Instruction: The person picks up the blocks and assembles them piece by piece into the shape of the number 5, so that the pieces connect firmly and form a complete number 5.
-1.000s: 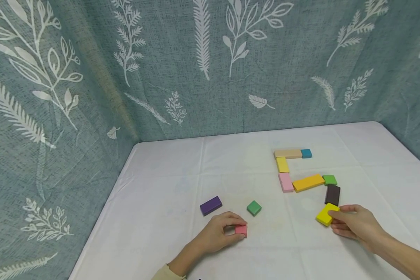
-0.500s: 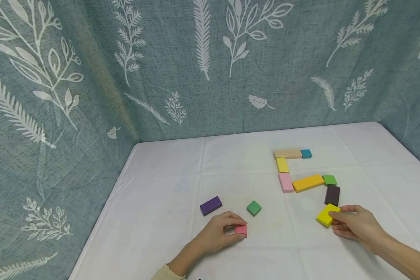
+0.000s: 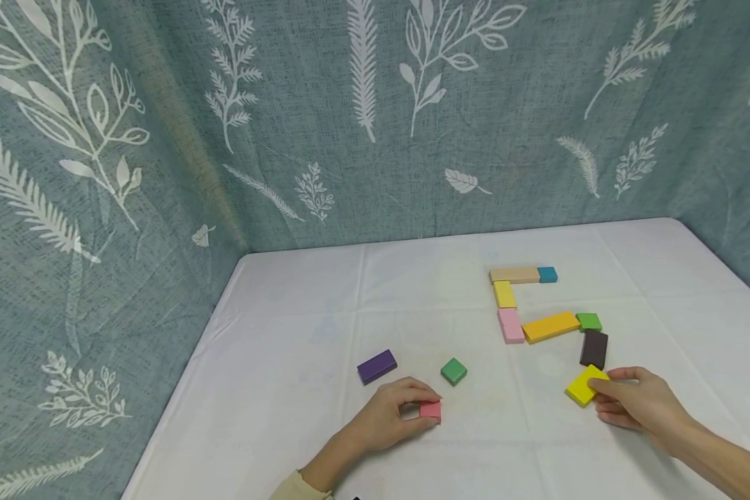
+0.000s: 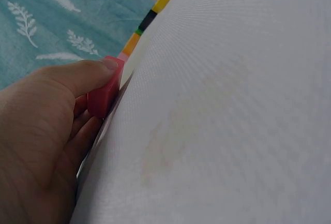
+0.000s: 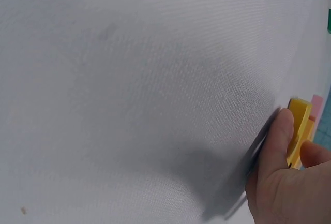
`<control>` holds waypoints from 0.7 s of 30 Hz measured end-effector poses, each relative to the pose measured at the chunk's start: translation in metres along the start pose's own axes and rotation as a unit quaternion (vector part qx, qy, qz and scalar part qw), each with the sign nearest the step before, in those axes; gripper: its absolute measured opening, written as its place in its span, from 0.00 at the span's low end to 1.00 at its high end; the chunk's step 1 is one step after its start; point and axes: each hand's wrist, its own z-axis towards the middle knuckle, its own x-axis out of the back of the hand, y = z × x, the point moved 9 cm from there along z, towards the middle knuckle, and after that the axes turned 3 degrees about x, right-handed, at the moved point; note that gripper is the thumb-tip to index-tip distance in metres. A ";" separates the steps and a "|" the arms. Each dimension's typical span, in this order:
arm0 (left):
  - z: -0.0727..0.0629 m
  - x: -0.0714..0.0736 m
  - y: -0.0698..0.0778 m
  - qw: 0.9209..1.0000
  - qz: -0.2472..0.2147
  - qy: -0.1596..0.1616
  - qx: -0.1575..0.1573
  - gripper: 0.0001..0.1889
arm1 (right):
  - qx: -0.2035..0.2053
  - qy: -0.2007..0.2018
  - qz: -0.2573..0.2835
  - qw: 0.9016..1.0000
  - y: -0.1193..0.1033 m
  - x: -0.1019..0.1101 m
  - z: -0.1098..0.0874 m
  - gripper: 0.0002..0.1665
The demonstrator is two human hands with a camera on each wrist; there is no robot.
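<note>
My left hand (image 3: pixel 390 415) pinches a small red-pink block (image 3: pixel 430 411) between thumb and fingers at the front of the table; the left wrist view shows the thumb on the red block (image 4: pixel 105 92). Over on the right, my right hand (image 3: pixel 640 401) grips a bright yellow block (image 3: pixel 585 386) by its right side. That yellow block lies at the near end of a dark brown block (image 3: pixel 594 348); whether they touch I cannot tell. In the right wrist view, thumb and fingers hold the yellow block (image 5: pixel 299 125) close to the cloth.
Beyond the brown block, a bent row runs through a green block (image 3: pixel 589 321), orange block (image 3: pixel 551 326), pink block (image 3: pixel 510 326), pale yellow block (image 3: pixel 504 294), tan block (image 3: pixel 515 275) and blue block (image 3: pixel 546 275). A purple block (image 3: pixel 377 367) and a darker green block (image 3: pixel 453 371) lie apart.
The yellow block and my right hand have shifted very slightly to the right and toward me. My left hand and the red-pink block have stayed put.
</note>
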 end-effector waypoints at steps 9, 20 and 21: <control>0.000 0.001 0.000 1.000 -0.002 -0.001 0.003 0.14 | 0.009 -0.006 -0.023 1.000 -0.001 0.003 0.000 0.38; -0.001 0.001 0.001 1.000 0.012 0.002 -0.007 0.14 | 0.027 0.005 -0.090 0.996 -0.017 0.014 0.003 0.41; -0.001 0.001 0.001 1.000 0.013 0.002 -0.007 0.14 | 0.033 0.005 -0.100 0.994 -0.021 0.015 0.004 0.42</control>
